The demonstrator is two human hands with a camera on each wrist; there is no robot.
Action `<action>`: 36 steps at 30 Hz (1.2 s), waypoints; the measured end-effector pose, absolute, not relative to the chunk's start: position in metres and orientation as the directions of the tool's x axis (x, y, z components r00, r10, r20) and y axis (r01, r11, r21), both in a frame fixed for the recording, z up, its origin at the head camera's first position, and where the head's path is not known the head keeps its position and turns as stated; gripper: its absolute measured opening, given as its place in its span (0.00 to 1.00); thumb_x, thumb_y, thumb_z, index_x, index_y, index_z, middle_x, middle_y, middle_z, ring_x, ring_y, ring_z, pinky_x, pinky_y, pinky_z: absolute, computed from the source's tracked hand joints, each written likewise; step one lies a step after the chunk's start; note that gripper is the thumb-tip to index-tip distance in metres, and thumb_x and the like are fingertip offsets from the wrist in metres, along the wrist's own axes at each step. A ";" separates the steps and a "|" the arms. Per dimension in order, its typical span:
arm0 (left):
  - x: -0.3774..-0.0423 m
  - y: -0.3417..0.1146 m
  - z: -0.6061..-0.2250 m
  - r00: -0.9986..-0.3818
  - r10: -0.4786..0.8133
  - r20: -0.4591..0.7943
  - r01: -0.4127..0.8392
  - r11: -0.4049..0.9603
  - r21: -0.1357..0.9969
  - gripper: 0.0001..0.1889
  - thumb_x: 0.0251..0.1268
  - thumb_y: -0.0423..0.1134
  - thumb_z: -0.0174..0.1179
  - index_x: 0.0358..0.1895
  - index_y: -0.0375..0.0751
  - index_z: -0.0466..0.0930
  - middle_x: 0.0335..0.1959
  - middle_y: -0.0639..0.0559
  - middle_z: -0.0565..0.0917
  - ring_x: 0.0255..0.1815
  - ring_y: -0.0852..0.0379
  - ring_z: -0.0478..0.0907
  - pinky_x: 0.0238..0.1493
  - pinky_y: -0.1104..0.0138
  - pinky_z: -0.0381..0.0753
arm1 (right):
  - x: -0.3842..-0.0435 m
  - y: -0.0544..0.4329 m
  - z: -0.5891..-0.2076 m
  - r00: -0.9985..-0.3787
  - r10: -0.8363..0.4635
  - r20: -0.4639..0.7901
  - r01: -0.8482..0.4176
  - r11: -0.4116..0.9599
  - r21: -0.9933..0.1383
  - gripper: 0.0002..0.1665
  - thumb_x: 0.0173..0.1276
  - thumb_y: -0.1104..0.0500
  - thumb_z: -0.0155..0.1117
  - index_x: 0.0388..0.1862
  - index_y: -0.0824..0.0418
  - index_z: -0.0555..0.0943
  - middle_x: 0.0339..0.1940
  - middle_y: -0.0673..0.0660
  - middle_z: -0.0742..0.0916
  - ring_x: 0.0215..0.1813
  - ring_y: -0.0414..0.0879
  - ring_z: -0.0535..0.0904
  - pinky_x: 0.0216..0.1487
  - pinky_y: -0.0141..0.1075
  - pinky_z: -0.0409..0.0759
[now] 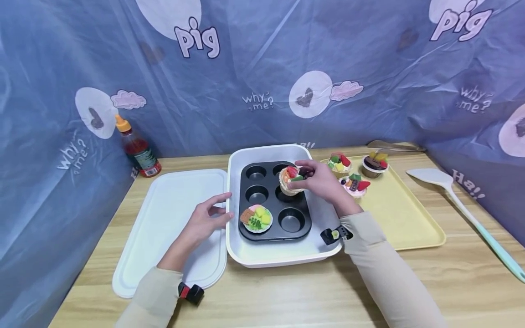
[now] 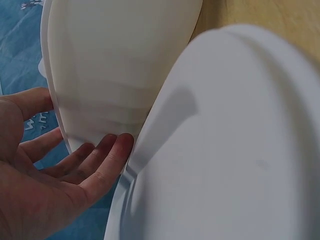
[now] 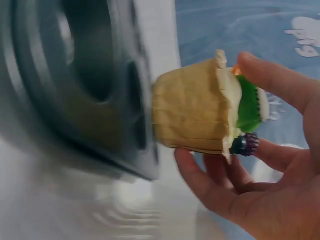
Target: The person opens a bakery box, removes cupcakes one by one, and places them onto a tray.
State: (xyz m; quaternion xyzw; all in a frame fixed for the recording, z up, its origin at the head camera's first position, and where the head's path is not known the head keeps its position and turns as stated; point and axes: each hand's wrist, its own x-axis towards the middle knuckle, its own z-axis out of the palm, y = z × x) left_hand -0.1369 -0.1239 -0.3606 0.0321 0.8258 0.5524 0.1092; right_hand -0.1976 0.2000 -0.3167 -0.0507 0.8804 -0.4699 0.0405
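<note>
My right hand (image 1: 321, 182) holds a fruit-topped cupcake (image 1: 289, 183) by its side, over the right column of a dark muffin tin (image 1: 272, 234). In the right wrist view the cupcake's tan pleated cup (image 3: 190, 107) is tilted, its base close to the tin; whether they touch I cannot tell. Another cupcake (image 1: 257, 219) with yellow and green topping sits in the tin's front left well. The tin lies inside a white rectangular basin (image 1: 283, 259). At the basin's left side is my left hand (image 1: 207, 218), fingers loosely spread by the rim, gripping nothing.
A white lidlike board (image 1: 172, 205) lies left of the basin, with a red sauce bottle (image 1: 141, 152) behind it. On the right, a yellow tray (image 1: 404, 218) bears several cupcakes (image 1: 374, 166). A white-and-teal spatula (image 1: 463, 202) lies beyond it.
</note>
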 end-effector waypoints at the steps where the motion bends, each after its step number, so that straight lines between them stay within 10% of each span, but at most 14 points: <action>1: -0.138 -0.123 -0.361 -0.974 0.174 -0.142 -0.066 0.386 0.920 0.31 0.67 0.39 0.66 0.73 0.51 0.71 0.71 0.44 0.70 0.62 0.44 0.75 0.53 0.60 0.85 | -0.195 0.203 -0.313 -0.991 -0.130 -0.025 -0.052 0.560 -0.827 0.45 0.55 0.54 0.80 0.71 0.61 0.74 0.60 0.65 0.82 0.58 0.57 0.77 0.60 0.48 0.76; 21: -0.138 -0.121 -0.360 -0.976 0.164 -0.145 -0.070 0.390 0.918 0.30 0.67 0.39 0.66 0.73 0.50 0.71 0.71 0.42 0.69 0.62 0.44 0.75 0.50 0.61 0.87 | -0.154 0.294 -0.268 -0.996 0.004 0.085 -0.062 0.655 -0.753 0.46 0.58 0.46 0.79 0.72 0.58 0.73 0.61 0.64 0.83 0.52 0.43 0.78 0.40 0.23 0.77; 28: -0.138 -0.121 -0.360 -0.976 0.163 -0.145 -0.070 0.394 0.916 0.30 0.68 0.38 0.65 0.73 0.50 0.70 0.72 0.43 0.69 0.63 0.43 0.75 0.52 0.60 0.86 | -0.154 0.335 -0.275 -0.992 0.098 0.075 0.007 0.653 -0.757 0.48 0.60 0.47 0.78 0.74 0.63 0.70 0.45 0.41 0.82 0.41 0.25 0.74 0.39 0.22 0.75; 36: -0.136 -0.122 -0.361 -0.977 0.147 -0.155 -0.083 0.407 0.909 0.30 0.67 0.40 0.65 0.73 0.52 0.71 0.72 0.44 0.69 0.63 0.44 0.75 0.54 0.59 0.85 | -0.154 0.365 -0.285 -0.980 0.199 -0.006 0.134 0.638 -0.759 0.54 0.60 0.40 0.76 0.79 0.60 0.63 0.69 0.68 0.75 0.43 0.24 0.71 0.40 0.21 0.74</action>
